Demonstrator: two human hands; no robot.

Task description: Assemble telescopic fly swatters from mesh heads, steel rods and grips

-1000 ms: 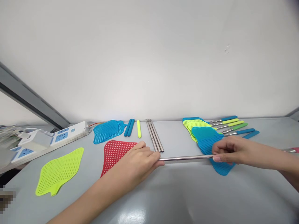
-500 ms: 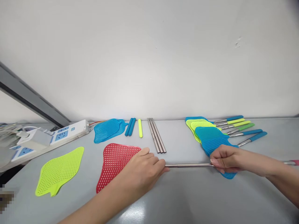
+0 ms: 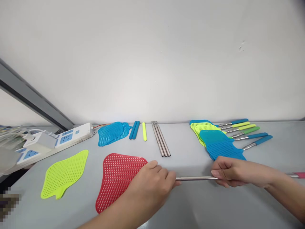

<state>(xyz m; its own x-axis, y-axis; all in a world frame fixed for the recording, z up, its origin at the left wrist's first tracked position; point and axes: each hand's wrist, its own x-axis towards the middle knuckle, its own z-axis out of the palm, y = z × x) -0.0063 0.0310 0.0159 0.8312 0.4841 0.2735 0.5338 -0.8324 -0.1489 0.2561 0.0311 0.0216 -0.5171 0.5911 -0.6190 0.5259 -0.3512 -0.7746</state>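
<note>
My left hand (image 3: 151, 187) is shut on the near end of a long steel rod (image 3: 195, 178), and its wrist lies over the lower right of a red mesh fly swatter head (image 3: 116, 181). My right hand (image 3: 230, 173) grips the same rod further along, just in front of a stack of blue and yellow-green swatter heads (image 3: 214, 136). The rod runs on past my right wrist to a pink grip (image 3: 300, 175). Three loose steel rods (image 3: 161, 138) lie side by side beyond my hands.
A yellow-green swatter head (image 3: 64, 175) and a blue one (image 3: 111, 133) lie to the left. Blue and yellow-green handles (image 3: 134, 129) stand beside them. Handled steel rods (image 3: 245, 130) lie at the back right. A white power strip (image 3: 57, 140) sits at far left against the wall.
Both hands have moved toward me with the rod, which sits lower in the view. My right hand has come away from the blue swatter head.
</note>
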